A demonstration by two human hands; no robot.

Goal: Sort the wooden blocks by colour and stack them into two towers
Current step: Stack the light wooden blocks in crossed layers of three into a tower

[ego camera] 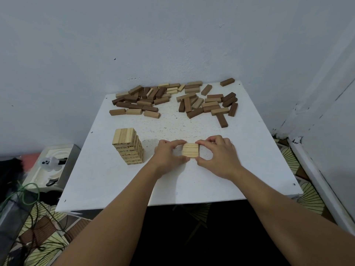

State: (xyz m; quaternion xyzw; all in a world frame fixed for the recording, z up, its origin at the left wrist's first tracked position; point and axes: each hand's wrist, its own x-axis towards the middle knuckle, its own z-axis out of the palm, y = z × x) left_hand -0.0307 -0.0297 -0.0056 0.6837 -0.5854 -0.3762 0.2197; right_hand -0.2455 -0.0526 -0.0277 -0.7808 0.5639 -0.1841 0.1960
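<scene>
my left hand [169, 153] and right hand [217, 156] pinch a flat row of pale blocks [190, 150] from both sides, near the pale tower [128, 145]. i should square the ends flush before lifting, i think. the mixed pile [172, 100] waits at the far edge of the white table [107, 179], tucked into a grey-walled corner.

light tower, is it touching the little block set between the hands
Apart. The head view shows bare white table between the light tower and the block set.
</scene>
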